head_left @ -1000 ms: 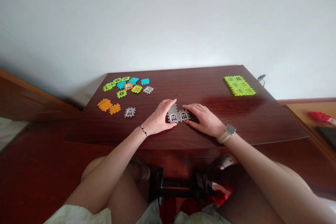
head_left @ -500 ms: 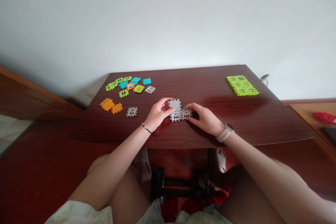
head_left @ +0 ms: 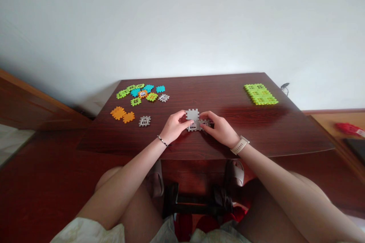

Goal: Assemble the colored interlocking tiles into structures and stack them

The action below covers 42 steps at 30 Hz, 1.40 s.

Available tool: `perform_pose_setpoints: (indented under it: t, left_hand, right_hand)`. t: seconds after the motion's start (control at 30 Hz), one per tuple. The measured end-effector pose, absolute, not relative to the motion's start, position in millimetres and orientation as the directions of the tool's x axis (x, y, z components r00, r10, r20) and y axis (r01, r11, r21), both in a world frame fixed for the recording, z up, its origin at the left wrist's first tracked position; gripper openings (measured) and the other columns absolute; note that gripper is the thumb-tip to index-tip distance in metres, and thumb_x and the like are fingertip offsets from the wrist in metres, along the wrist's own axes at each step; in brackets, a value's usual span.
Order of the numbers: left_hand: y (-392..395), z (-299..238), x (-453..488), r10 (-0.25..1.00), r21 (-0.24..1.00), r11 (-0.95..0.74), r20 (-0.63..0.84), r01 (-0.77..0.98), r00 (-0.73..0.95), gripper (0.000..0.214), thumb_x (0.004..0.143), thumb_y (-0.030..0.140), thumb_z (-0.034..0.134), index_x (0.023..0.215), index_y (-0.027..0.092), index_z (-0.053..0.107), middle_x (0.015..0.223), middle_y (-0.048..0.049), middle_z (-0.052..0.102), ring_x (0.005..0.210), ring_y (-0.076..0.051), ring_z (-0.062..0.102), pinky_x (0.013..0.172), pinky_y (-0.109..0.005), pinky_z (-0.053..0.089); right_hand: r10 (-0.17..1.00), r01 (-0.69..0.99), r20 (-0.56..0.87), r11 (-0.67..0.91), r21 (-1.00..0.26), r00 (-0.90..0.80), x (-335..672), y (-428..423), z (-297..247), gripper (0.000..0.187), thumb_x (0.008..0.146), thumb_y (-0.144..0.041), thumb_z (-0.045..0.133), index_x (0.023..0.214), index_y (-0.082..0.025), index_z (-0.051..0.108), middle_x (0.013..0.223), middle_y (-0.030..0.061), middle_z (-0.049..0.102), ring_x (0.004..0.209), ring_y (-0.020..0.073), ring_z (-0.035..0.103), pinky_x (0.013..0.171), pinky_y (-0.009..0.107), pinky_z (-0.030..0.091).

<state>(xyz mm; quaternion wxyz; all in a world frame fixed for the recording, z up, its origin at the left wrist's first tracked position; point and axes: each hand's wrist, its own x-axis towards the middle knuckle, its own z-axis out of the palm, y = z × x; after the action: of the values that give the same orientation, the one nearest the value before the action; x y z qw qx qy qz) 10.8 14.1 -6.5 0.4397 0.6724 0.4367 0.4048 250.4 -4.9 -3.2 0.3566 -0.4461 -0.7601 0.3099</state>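
Three grey interlocking building tiles sit together in an L shape at the middle of the table. The plain grey tile (head_left: 192, 114) is at the back, a grey window tile (head_left: 193, 126) is in front of it, and another grey window tile (head_left: 205, 123) is on the right, partly behind my fingers. My left hand (head_left: 175, 124) grips the left edge of the joined tiles, thumb on top near the seam. With thumb and fingers curved, my right hand (head_left: 221, 127) holds the right window tile.
Loose green, blue, orange and grey tiles lie at the table's back left, with orange tiles (head_left: 118, 113) and a grey window tile (head_left: 145, 121) nearer. A joined green panel (head_left: 260, 94) lies at the back right. The table (head_left: 159, 150) stands against a wall.
My right hand has shifted slightly left, its thumb now over the right window tile and its fingers nearer the plain tile. The left hand keeps its hold. The view has moved slightly.
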Motion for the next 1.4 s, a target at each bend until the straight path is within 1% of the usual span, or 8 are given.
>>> perform_pose_setpoints:
  t: [0.07, 0.13, 0.23, 0.47, 0.8, 1.0, 1.27, 1.4]
  left_hand:
    - [10, -7, 14, 0.939, 0.949, -0.240, 0.174, 0.203, 0.297, 0.026, 0.089, 0.035, 0.080, 0.106, 0.016, 0.074, 0.111, -0.0114, 0.082, 0.103, -0.027, 0.076, 0.091, -0.038, 0.061]
    - [7, -7, 17, 0.935, 0.957, -0.239, 0.181, 0.164, 0.305, 0.027, 0.088, 0.035, 0.080, 0.107, 0.016, 0.074, 0.112, -0.0114, 0.082, 0.104, -0.027, 0.076, 0.091, -0.038, 0.061]
    - [3, -6, 21, 0.931, 0.968, -0.224, 0.178, 0.116, 0.319, 0.028, 0.088, 0.034, 0.081, 0.108, 0.016, 0.074, 0.111, -0.0106, 0.081, 0.102, -0.026, 0.077, 0.091, -0.037, 0.061]
    - [-1, 2, 23, 0.935, 0.976, -0.194, 0.153, 0.100, 0.320, 0.026, 0.085, 0.035, 0.083, 0.103, 0.016, 0.075, 0.104, -0.0091, 0.081, 0.095, -0.025, 0.076, 0.087, -0.036, 0.060]
    - [-18, 0, 36, 0.963, 0.999, -0.028, 0.033, -0.023, 0.267, 0.032, 0.094, 0.045, 0.076, 0.111, 0.018, 0.074, 0.113, -0.0101, 0.078, 0.102, -0.025, 0.073, 0.086, -0.033, 0.058]
    - [-28, 6, 40, 0.948, 0.990, 0.103, -0.066, -0.102, 0.311, 0.035, 0.094, 0.048, 0.078, 0.116, 0.022, 0.070, 0.125, -0.0110, 0.075, 0.110, -0.027, 0.072, 0.085, -0.036, 0.063]
    - [-26, 6, 38, 0.978, 0.994, 0.082, -0.065, -0.077, 0.197, 0.041, 0.085, 0.056, 0.082, 0.096, 0.019, 0.068, 0.099, -0.0054, 0.073, 0.090, -0.021, 0.070, 0.076, -0.031, 0.060]
    - [-25, 3, 34, 0.984, 0.999, 0.026, -0.019, -0.035, 0.175, 0.040, 0.086, 0.055, 0.081, 0.091, 0.018, 0.069, 0.091, -0.0049, 0.072, 0.083, -0.019, 0.067, 0.072, -0.029, 0.055]
  right_hand:
    - [0.909, 0.388, 0.260, 0.379, -0.840, -0.326, 247, -6, -3, 0.027, 0.098, -0.031, 0.071, 0.124, -0.026, 0.066, 0.117, 0.0049, 0.081, 0.108, 0.0254, 0.076, 0.098, 0.038, 0.055]
    - [0.916, 0.351, 0.246, 0.353, -0.867, -0.316, 245, -8, -2, 0.020, 0.099, -0.037, 0.071, 0.115, -0.026, 0.070, 0.109, 0.0038, 0.081, 0.101, 0.0246, 0.075, 0.093, 0.037, 0.055]
    - [0.924, 0.354, 0.228, 0.332, -0.874, -0.306, 241, -11, 1, 0.020, 0.101, -0.043, 0.069, 0.100, -0.024, 0.071, 0.097, 0.0026, 0.078, 0.089, 0.0228, 0.070, 0.082, 0.034, 0.051]
    - [0.929, 0.378, 0.243, 0.340, -0.861, -0.280, 241, -20, 10, 0.025, 0.101, -0.046, 0.070, 0.093, -0.022, 0.069, 0.087, 0.0006, 0.073, 0.078, 0.0194, 0.062, 0.073, 0.032, 0.043]
    - [0.952, 0.204, 0.221, 0.265, -0.943, -0.214, 238, -24, 7, 0.032, 0.101, -0.055, 0.067, 0.103, -0.024, 0.070, 0.096, 0.0018, 0.073, 0.084, 0.0208, 0.062, 0.077, 0.033, 0.047]
    - [0.951, 0.225, 0.220, 0.268, -0.937, -0.217, 234, -24, 5, 0.031, 0.102, -0.054, 0.065, 0.102, -0.024, 0.069, 0.094, 0.0020, 0.071, 0.084, 0.0213, 0.061, 0.079, 0.035, 0.047]
    - [0.956, 0.169, 0.206, 0.243, -0.955, -0.211, 229, -22, 12, 0.033, 0.101, -0.057, 0.065, 0.098, -0.024, 0.063, 0.086, -0.0009, 0.063, 0.075, 0.0182, 0.053, 0.070, 0.032, 0.043]
    - [0.949, 0.143, 0.214, 0.251, -0.957, -0.233, 227, -22, 14, 0.033, 0.100, -0.057, 0.066, 0.096, -0.024, 0.061, 0.083, -0.0023, 0.059, 0.073, 0.0169, 0.050, 0.068, 0.031, 0.042]
